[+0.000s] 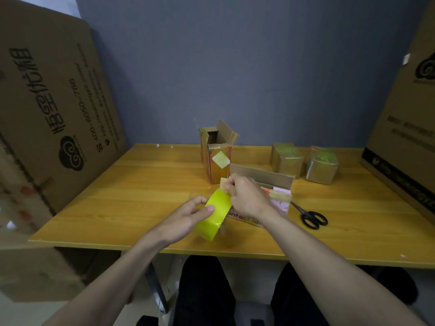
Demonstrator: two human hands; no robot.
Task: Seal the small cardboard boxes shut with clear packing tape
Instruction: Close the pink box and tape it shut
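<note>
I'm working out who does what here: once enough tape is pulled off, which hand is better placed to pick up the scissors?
Probably the right hand: the scissors lie on the table just to its right, while the left hand grips the tape roll on the far side.

Cardboard, glossy tape and varnished wood on the bench.
The bench was honey-coloured wood grain with a smooth, faintly shiny finish. The tape roll looked slick, glossy yellow plastic. The open box was matt brown cardboard, its sides streaked with shiny tape, and the two sealed boxes near the far right corner gleamed under clear film. The scissors had black, smooth plastic handles. The wall was flat, matt blue-grey.
</note>
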